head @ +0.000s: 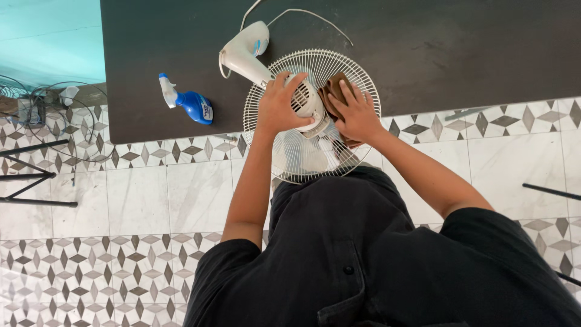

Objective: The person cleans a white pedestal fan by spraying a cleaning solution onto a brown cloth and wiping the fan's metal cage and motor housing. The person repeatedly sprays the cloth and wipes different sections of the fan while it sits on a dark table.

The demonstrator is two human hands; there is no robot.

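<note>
A dark table (454, 54) fills the upper part of the frame, with patterned floor tiles (91, 266) below it and a teal wall at the upper left. The person's black shirt (363, 260) takes up the lower middle.

The white fan (302, 115) lies at the table's near edge, in the upper middle of the frame, its round grille (357, 79) partly hanging over the floor. It rests face down, so the back of the cage and the motor housing (305, 100) turn up toward the camera, which puts them within easy reach. Its long axis runs from the grille up and left along the neck to the base (245, 48), which points to the upper left; a white cord (315, 15) curls away past it.

The left hand (278, 109) is spread over the housing, fingers wrapped on it, seemingly to steady the fan. The right hand (357, 115) lies flat with fingers wide, pressing a brown cloth (333, 94) onto the grille beside the housing.

1 blue spray bottle (190, 103) lies on its side on the table, left of the fan and apart from it. Black cables (54, 103) and dark stand legs (30, 181) sit at the far left.
</note>
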